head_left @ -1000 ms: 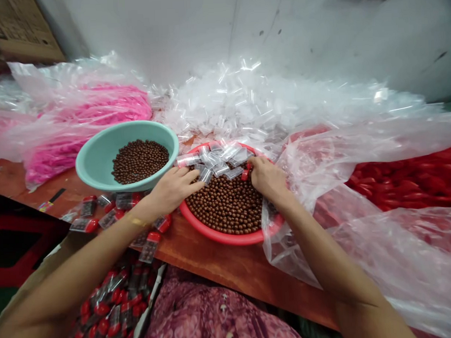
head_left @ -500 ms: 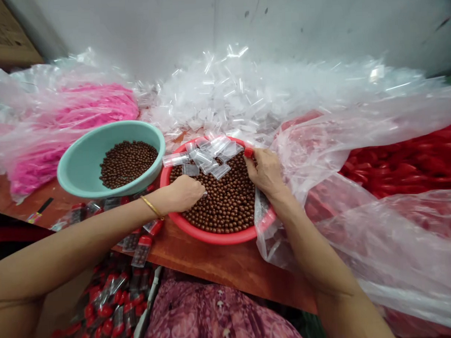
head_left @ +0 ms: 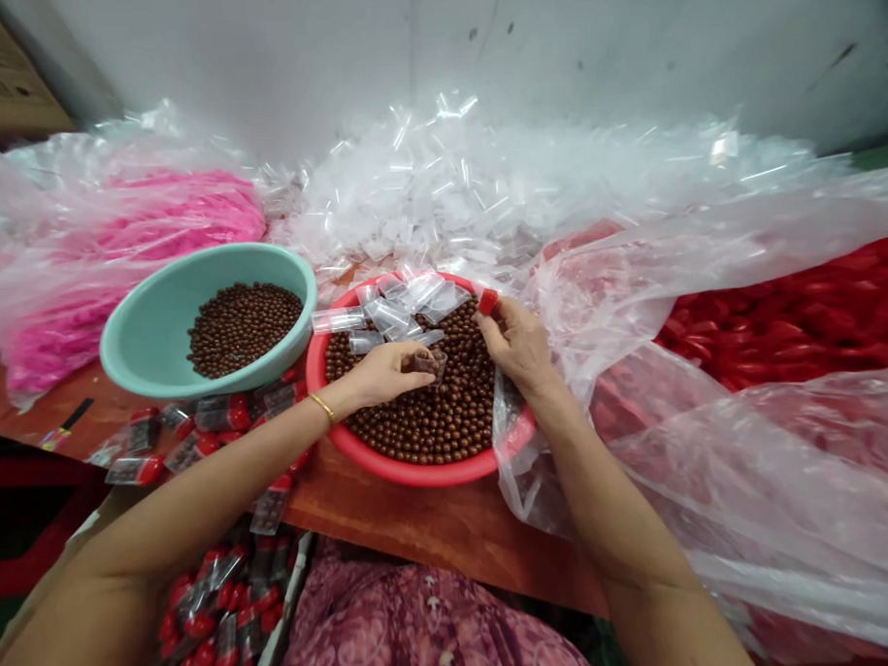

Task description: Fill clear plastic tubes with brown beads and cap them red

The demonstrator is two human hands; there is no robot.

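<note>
A red basin [head_left: 420, 476] holds many round brown balls [head_left: 425, 426]. Several clear plastic tubes [head_left: 392, 315] lie on top of them at the back. My left hand [head_left: 391, 372], with a gold bracelet at the wrist, is over the middle of the basin. Its fingers grip a clear tube [head_left: 431, 366] with brown balls inside, the open end toward the right. At the basin's right rim, my right hand [head_left: 518, 345] pinches a red cap [head_left: 488, 301] between thumb and fingers. Cap and tube are apart.
To the left stands a turquoise bowl [head_left: 124, 359] with more brown balls. Filled, red-capped tubes [head_left: 135, 470] lie on the table and in a box below [head_left: 221, 613]. Clear tubes [head_left: 446, 187] are heaped behind; a bag of red caps [head_left: 793, 311] is at right, pink pieces [head_left: 184, 211] at left.
My left hand has risen from the balls and turned, and the tube in it now shows balls inside. My right hand still holds the red cap near the rim. The view has shifted slightly.
</note>
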